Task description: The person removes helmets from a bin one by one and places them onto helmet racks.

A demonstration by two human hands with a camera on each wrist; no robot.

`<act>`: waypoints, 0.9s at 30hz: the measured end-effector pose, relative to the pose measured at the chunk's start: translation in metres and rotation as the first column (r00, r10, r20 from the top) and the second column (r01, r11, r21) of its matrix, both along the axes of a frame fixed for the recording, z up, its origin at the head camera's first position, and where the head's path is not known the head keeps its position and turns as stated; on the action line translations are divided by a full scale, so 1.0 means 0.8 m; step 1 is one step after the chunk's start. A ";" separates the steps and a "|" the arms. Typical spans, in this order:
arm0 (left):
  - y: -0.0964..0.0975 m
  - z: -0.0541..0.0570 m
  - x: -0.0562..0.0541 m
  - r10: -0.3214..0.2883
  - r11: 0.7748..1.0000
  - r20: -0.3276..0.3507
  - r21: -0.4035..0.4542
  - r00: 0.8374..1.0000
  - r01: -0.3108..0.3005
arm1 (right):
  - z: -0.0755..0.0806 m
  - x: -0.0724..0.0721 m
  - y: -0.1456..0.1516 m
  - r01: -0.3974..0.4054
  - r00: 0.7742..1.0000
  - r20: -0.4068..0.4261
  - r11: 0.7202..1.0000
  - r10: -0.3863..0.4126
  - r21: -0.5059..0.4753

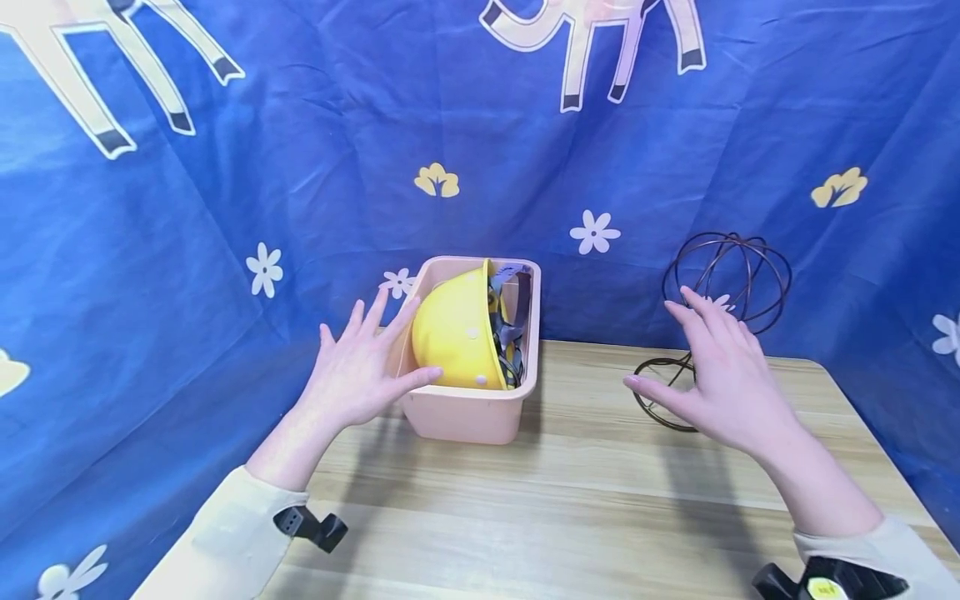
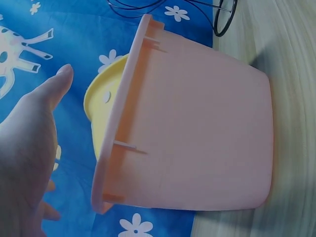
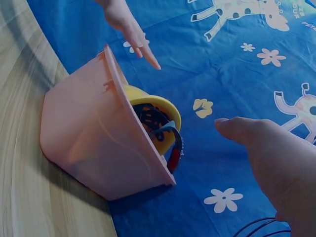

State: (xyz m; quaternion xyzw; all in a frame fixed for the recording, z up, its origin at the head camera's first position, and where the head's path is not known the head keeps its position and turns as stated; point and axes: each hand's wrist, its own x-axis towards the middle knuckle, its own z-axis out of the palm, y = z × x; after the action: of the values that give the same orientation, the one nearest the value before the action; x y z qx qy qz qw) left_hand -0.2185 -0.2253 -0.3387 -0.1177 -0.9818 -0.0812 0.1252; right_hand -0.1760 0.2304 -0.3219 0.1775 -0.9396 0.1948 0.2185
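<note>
A pink plastic bin (image 1: 468, 417) stands on the table towards the back, and a yellow hard hat (image 1: 453, 333) lies on its side in it. Dark straps (image 3: 170, 131) show inside the hat's rim. My left hand (image 1: 360, 367) hovers with spread fingers at the bin's left side, its thumb overlapping the front rim in the head view. Well to the right, my right hand (image 1: 720, 375) is raised with fingers extended and holds nothing. Behind it stands a dark wire rack (image 1: 780, 292) with rounded loops, partly hidden by that hand.
Blue cloth (image 1: 337, 167) printed with animals and flowers hangs behind and at both sides of the wooden table (image 1: 525, 517). Black wrist cameras (image 1: 311, 527) sit over the pale sleeves. The table's right edge runs close to the right forearm.
</note>
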 end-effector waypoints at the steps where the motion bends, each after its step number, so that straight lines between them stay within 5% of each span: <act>1: -0.001 -0.001 0.000 -0.001 1.000 -0.001 0.013 1.000 0.001 | 0.000 -0.001 -0.002 -0.007 1.000 0.002 1.000 0.007 -0.008; 27: -0.016 -0.018 -0.012 0.028 0.960 0.024 0.279 0.999 -0.033 | -0.009 -0.028 -0.040 -0.126 0.989 0.047 0.958 0.143 -0.259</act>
State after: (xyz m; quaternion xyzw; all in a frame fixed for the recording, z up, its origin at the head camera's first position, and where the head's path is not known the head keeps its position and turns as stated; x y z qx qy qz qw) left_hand -0.2283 -0.2379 -0.3533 -0.0829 -0.9634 -0.2182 0.1318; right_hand -0.1981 0.1980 -0.3290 0.2047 -0.8990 0.3343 0.1952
